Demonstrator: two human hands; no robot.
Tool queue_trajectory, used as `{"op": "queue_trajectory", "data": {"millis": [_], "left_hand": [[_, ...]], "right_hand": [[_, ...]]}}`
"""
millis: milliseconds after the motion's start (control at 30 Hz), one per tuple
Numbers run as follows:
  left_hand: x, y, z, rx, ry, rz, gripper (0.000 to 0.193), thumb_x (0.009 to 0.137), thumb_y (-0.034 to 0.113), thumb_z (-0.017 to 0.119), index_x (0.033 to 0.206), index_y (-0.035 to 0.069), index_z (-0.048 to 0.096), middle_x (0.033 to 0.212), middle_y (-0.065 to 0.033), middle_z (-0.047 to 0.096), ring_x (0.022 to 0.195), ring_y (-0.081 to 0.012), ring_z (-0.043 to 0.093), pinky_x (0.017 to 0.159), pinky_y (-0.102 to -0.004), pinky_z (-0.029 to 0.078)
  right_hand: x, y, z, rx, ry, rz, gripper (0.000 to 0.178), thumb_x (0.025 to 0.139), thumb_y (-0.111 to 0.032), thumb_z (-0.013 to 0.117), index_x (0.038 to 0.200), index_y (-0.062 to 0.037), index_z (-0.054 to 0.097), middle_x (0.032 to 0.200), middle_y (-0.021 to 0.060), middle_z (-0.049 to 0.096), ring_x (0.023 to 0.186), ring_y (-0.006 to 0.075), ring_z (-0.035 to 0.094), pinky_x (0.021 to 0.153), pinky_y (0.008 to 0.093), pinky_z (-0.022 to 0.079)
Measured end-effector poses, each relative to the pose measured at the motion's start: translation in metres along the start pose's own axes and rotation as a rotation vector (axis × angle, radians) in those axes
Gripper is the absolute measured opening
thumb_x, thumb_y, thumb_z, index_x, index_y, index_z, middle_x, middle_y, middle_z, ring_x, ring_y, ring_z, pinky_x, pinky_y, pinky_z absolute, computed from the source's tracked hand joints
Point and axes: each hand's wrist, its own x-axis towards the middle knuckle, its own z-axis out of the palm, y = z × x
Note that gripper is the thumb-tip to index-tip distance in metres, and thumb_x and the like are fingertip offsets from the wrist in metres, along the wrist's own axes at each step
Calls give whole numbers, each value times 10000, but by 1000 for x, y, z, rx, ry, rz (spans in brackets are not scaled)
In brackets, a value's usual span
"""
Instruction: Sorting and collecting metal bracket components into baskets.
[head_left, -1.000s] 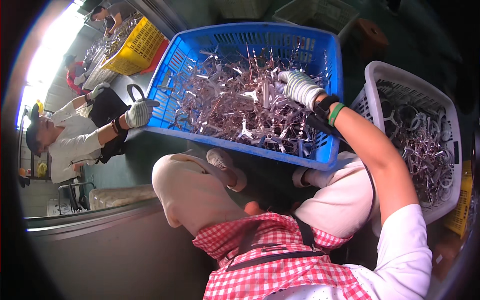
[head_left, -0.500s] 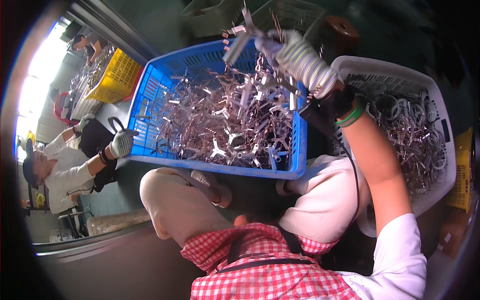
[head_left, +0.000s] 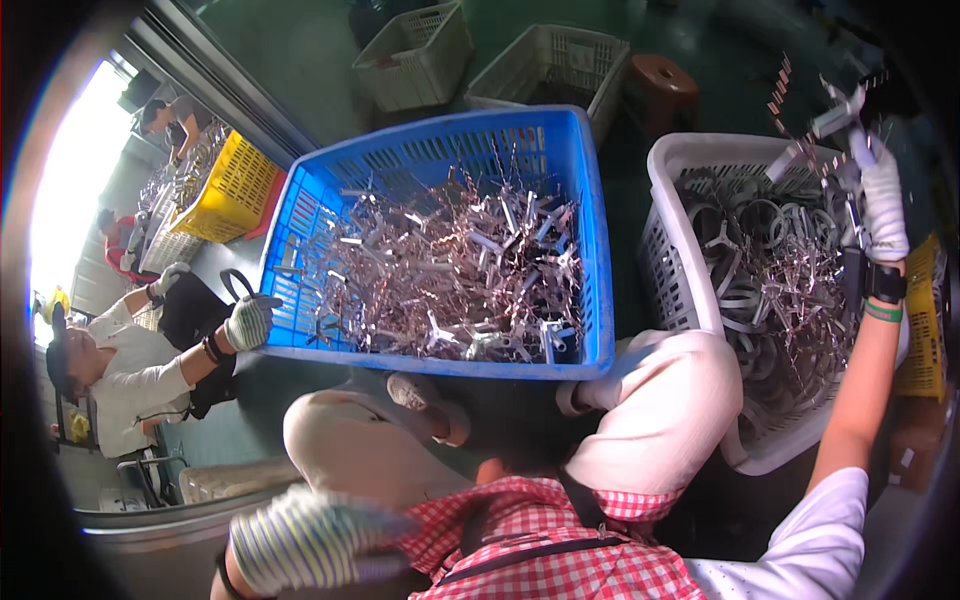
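Observation:
My right hand (head_left: 884,205), in a white glove with a dark band and a green bracelet at the wrist, is closed on several silvery three-armed metal pieces (head_left: 842,118). Wavy copper-coloured strips (head_left: 780,92) stick out from this bunch. It is held above the far right part of a white basket (head_left: 685,290) containing similar pieces and pale rings. Low at the left, beside my lap, is my left hand (head_left: 305,540) in a striped glove, its fingers smeared by motion. A blue basket (head_left: 450,362) full of tangled three-armed metal pieces (head_left: 440,260) stands before my knees.
A co-worker's gloved hand (head_left: 250,322) is at the blue basket's left side. Two pale crates (head_left: 415,62) and a brown stool (head_left: 664,90) stand beyond. Yellow crates are at the far left (head_left: 225,190) and far right (head_left: 922,350).
My right hand has swung rightward with the metal pieces, from over the blue basket to over the white one. My left hand has come into view at the lower left.

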Motion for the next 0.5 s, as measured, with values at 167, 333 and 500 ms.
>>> {"op": "queue_trajectory", "data": {"millis": [167, 333, 500], "left_hand": [[63, -62, -98, -506, 620, 194, 289, 893, 141, 510, 1145, 25, 589, 914, -31, 678, 731, -127, 630, 654, -255, 501], [131, -168, -141, -1258, 924, 582, 270, 917, 159, 541, 1162, 49, 574, 933, -89, 665, 756, -157, 639, 675, -285, 530], [174, -331, -104, -1760, 1076, 272, 179, 823, 208, 670, 948, 120, 577, 913, -61, 640, 908, -235, 621, 819, -442, 513]], "right_hand": [[-13, 158, -78, -511, -150, 77, 546, 837, -313, 646, 1275, -42, 463, 1040, 106, 598, 915, 181, 578, 756, 329, 482], [-56, 28, 28, -546, -303, 64, 721, 804, -302, 686, 1385, -47, 344, 1245, 245, 515, 1130, 298, 526, 942, 364, 426], [-82, -124, 216, -131, -925, -32, 720, 798, -324, 703, 1348, -8, 363, 1186, 171, 547, 1090, 203, 537, 920, 317, 440]]}}
